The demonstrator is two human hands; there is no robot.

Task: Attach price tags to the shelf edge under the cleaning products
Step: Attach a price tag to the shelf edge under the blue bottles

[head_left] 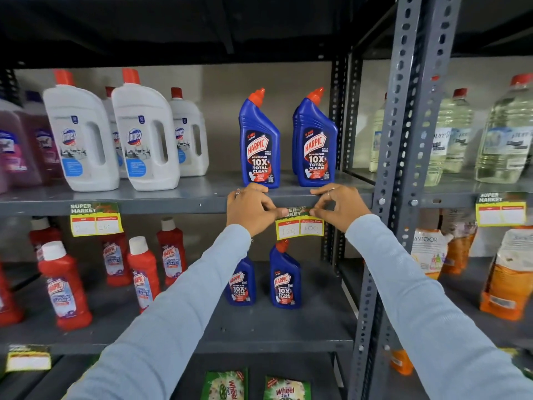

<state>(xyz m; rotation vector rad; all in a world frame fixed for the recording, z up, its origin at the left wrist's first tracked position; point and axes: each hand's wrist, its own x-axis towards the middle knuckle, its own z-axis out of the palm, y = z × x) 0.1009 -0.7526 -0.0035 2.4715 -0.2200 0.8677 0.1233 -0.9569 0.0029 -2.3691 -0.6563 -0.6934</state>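
We are pressing a yellow price tag (300,225) with a green "SUPER MARKET" header against the front shelf edge (173,204), near its right end, just below the two blue Harpic bottles (259,142). Its header is lying against the edge while its yellow part is hanging below, showing handwritten 120 and 100. Our left hand (250,210) and right hand (339,207) are pinching its top corners. Another tag (96,219) is hanging toward the left end, under the white Domex bottles (144,137).
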